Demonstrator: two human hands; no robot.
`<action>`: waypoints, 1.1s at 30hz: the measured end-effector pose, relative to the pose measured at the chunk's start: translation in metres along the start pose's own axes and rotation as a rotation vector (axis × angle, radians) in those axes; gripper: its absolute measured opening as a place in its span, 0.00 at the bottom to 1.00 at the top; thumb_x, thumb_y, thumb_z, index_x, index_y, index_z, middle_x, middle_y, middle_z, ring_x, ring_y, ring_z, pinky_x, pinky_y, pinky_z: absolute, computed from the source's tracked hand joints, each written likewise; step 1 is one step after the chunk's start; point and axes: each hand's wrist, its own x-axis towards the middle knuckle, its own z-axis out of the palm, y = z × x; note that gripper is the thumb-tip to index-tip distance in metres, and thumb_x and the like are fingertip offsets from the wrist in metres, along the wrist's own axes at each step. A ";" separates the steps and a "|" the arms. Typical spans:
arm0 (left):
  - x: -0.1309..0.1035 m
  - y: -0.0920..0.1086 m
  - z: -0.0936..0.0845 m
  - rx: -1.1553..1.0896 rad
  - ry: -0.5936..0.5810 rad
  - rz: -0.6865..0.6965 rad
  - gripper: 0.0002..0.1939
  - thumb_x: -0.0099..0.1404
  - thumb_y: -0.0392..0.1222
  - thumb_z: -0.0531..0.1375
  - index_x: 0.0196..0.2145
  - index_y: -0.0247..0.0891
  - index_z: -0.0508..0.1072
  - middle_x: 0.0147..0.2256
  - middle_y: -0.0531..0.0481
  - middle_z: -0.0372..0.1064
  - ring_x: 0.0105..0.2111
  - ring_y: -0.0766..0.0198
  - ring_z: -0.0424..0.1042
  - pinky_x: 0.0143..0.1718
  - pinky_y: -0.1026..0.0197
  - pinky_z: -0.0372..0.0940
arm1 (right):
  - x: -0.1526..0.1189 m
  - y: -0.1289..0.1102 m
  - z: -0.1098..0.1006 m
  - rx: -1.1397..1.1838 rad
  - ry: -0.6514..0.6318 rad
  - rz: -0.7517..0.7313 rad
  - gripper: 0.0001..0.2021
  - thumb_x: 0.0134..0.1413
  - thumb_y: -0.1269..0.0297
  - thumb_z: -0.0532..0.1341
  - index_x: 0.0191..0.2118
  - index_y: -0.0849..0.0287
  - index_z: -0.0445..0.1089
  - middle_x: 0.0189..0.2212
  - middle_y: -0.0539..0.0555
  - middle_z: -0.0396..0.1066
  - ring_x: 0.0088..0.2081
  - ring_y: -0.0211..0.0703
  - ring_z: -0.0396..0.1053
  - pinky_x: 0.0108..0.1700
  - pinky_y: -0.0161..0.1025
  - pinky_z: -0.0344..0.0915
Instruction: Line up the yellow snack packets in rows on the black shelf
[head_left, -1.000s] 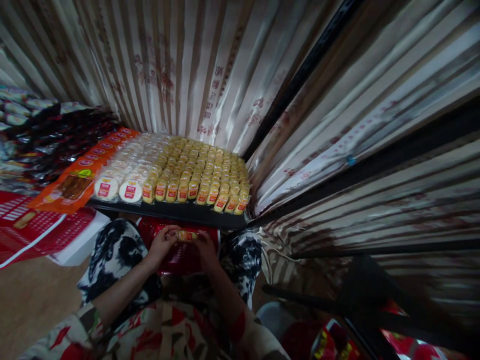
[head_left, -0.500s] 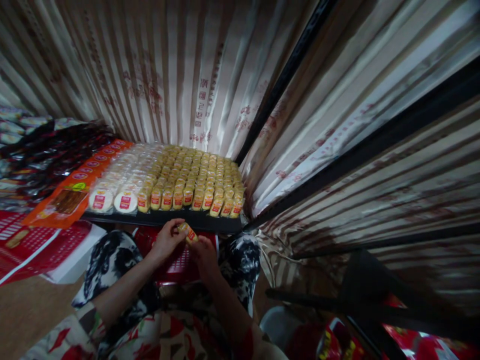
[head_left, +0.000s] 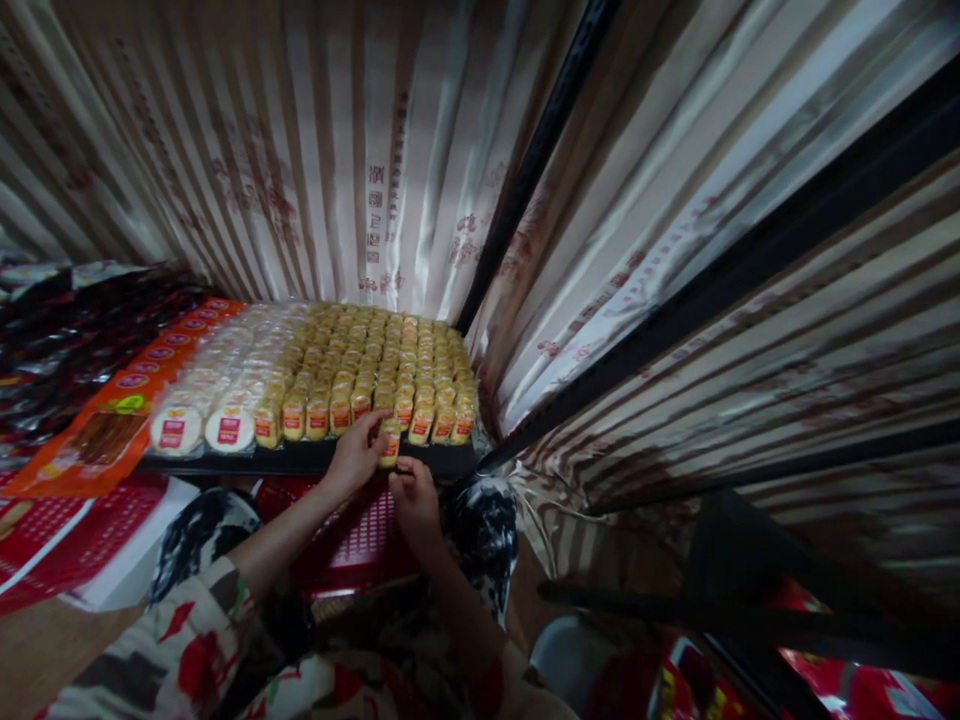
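Observation:
A small yellow wrapped snack cake (head_left: 390, 444) with a red and white label stands upright at the front edge of a black shelf (head_left: 300, 460). My left hand (head_left: 360, 452) is closed on its upper left side, fingertips on the wrapper. Just below its lower right corner is my right hand (head_left: 415, 494), fingers curled in. Whether these fingertips still touch the wrapper I cannot tell. Behind it, rows of the same yellow snack cakes (head_left: 360, 360) fill the right part of the shelf, labels facing me.
Round white wrapped cakes (head_left: 230, 428), an orange snack packet (head_left: 105, 430) and dark shiny packets (head_left: 67, 350) lie to the left. A red basket (head_left: 360, 540) sits between my knees, another red basket (head_left: 97, 540) further left. Black poles (head_left: 536, 170) and a pleated curtain (head_left: 322, 160) border the shelf.
The snack cake has moved up and forward from above the basket to the shelf's front edge, now upright. Both hands moved with it; the right now sits lower beside it. The view shifted slightly.

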 end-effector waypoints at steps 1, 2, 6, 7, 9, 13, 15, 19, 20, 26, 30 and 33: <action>0.004 0.001 0.002 0.024 0.011 0.040 0.18 0.60 0.35 0.52 0.48 0.35 0.68 0.43 0.46 0.68 0.39 0.63 0.67 0.44 0.60 0.62 | 0.004 0.000 -0.001 -0.026 0.012 -0.022 0.13 0.49 0.65 0.56 0.42 0.59 0.67 0.40 0.55 0.66 0.32 0.37 0.69 0.38 0.36 0.68; 0.007 0.002 0.005 0.051 0.026 0.074 0.17 0.60 0.35 0.52 0.48 0.35 0.68 0.44 0.46 0.68 0.41 0.62 0.67 0.46 0.59 0.62 | 0.008 0.001 -0.001 -0.040 0.024 -0.042 0.13 0.50 0.66 0.55 0.43 0.59 0.67 0.41 0.56 0.65 0.33 0.37 0.70 0.38 0.36 0.68; 0.016 -0.001 0.016 0.159 0.065 0.169 0.16 0.61 0.34 0.51 0.47 0.37 0.68 0.45 0.46 0.68 0.47 0.59 0.65 0.51 0.54 0.60 | 0.020 0.006 0.002 -0.044 0.051 -0.103 0.15 0.52 0.66 0.53 0.45 0.61 0.66 0.43 0.59 0.64 0.37 0.40 0.70 0.40 0.38 0.70; 0.017 -0.002 0.019 0.192 0.068 0.194 0.16 0.61 0.33 0.52 0.46 0.37 0.69 0.45 0.46 0.68 0.47 0.59 0.64 0.52 0.53 0.60 | 0.022 0.007 0.003 -0.034 0.048 -0.111 0.15 0.52 0.66 0.53 0.46 0.61 0.66 0.43 0.60 0.64 0.38 0.40 0.70 0.41 0.39 0.70; 0.018 -0.005 0.023 0.259 0.071 0.243 0.15 0.62 0.33 0.52 0.46 0.37 0.70 0.45 0.46 0.69 0.48 0.58 0.63 0.53 0.51 0.58 | 0.025 0.010 0.004 -0.013 0.042 -0.122 0.15 0.53 0.67 0.52 0.47 0.61 0.65 0.42 0.60 0.64 0.39 0.41 0.71 0.42 0.39 0.71; 0.018 -0.008 0.028 0.317 0.090 0.292 0.17 0.63 0.33 0.51 0.49 0.38 0.67 0.46 0.46 0.68 0.49 0.58 0.62 0.54 0.50 0.58 | 0.029 0.012 0.004 -0.013 0.039 -0.139 0.14 0.53 0.69 0.52 0.46 0.60 0.64 0.42 0.59 0.64 0.39 0.41 0.71 0.42 0.39 0.71; 0.018 -0.009 0.029 0.333 0.093 0.316 0.18 0.63 0.34 0.51 0.51 0.38 0.65 0.49 0.45 0.66 0.50 0.57 0.61 0.54 0.51 0.58 | 0.029 0.012 0.003 -0.030 0.038 -0.160 0.14 0.54 0.69 0.51 0.46 0.60 0.64 0.42 0.59 0.64 0.40 0.41 0.71 0.43 0.40 0.71; 0.017 -0.014 0.032 0.394 0.198 0.353 0.18 0.64 0.35 0.52 0.51 0.38 0.64 0.48 0.43 0.63 0.50 0.57 0.60 0.53 0.51 0.58 | 0.030 0.009 -0.001 -0.047 0.035 -0.202 0.14 0.55 0.69 0.51 0.47 0.61 0.64 0.42 0.60 0.63 0.40 0.41 0.70 0.44 0.40 0.70; 0.016 -0.016 0.033 0.406 0.240 0.358 0.17 0.64 0.36 0.52 0.51 0.38 0.64 0.47 0.43 0.63 0.49 0.56 0.61 0.52 0.51 0.59 | 0.031 0.009 -0.002 -0.048 0.037 -0.208 0.14 0.55 0.69 0.51 0.47 0.61 0.64 0.43 0.60 0.63 0.40 0.41 0.70 0.43 0.40 0.70; 0.000 -0.025 0.036 0.505 0.309 0.398 0.08 0.63 0.40 0.55 0.40 0.36 0.68 0.40 0.44 0.63 0.43 0.57 0.62 0.45 0.55 0.63 | 0.036 0.012 -0.011 -0.108 0.082 -0.251 0.15 0.57 0.67 0.50 0.48 0.60 0.65 0.43 0.60 0.64 0.38 0.41 0.70 0.44 0.42 0.69; -0.004 -0.030 0.042 0.536 0.219 0.447 0.09 0.66 0.39 0.52 0.40 0.38 0.69 0.38 0.46 0.65 0.40 0.60 0.63 0.41 0.59 0.65 | 0.042 0.015 -0.014 -0.161 0.104 -0.294 0.17 0.58 0.66 0.49 0.51 0.62 0.64 0.44 0.62 0.64 0.39 0.42 0.69 0.45 0.43 0.68; 0.000 -0.036 0.047 0.526 0.245 0.446 0.10 0.66 0.38 0.51 0.41 0.37 0.69 0.38 0.45 0.65 0.40 0.61 0.64 0.42 0.60 0.66 | 0.045 0.017 -0.015 -0.214 0.120 -0.337 0.17 0.58 0.66 0.48 0.51 0.61 0.64 0.43 0.61 0.65 0.39 0.42 0.68 0.47 0.44 0.67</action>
